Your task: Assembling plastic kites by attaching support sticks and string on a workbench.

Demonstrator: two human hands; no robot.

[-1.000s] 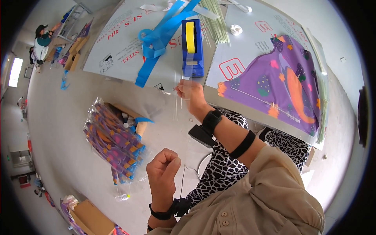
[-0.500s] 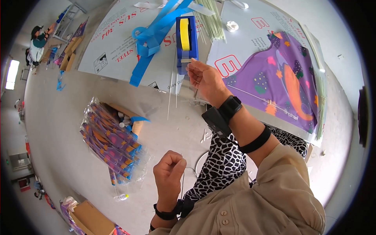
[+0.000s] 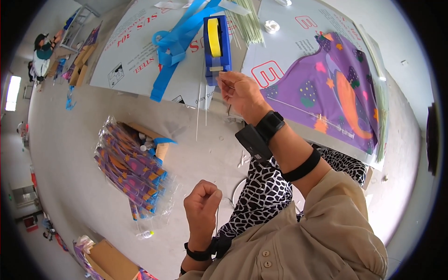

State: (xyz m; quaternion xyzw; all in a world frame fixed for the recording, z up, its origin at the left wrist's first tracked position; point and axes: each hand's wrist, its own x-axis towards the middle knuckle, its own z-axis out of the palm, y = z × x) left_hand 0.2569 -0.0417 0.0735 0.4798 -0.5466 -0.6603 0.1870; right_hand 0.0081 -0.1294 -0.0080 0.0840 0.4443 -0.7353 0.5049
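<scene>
A blue tape dispenser (image 3: 225, 60) with a yellow-cored roll (image 3: 214, 38) stands at the near edge of the sheet-covered table. At its cutting end, my right hand (image 3: 242, 93) has thumb and forefinger pinched together on what looks like the end of the clear tape, only faintly visible. My left hand (image 3: 201, 205) is curled closed over the floor, low in front of my body; anything inside it is hidden. To the right of my right hand lies a purple printed fabric piece (image 3: 310, 88), with a thin pale rod along its near edge.
Blue ribbon (image 3: 163, 77) lies left of the dispenser, and pale thin sticks (image 3: 245, 25) are bundled behind it. A crumpled white piece (image 3: 271, 26) sits nearby. Bagged purple prints (image 3: 128, 170) and an open cardboard box (image 3: 112, 261) are on the floor. Another person (image 3: 43, 53) is far left.
The table and dispenser appear shifted slightly up and left in view. My right fingertips have come slightly off the cutting end, toward me. My left hand stays almost where it was.
</scene>
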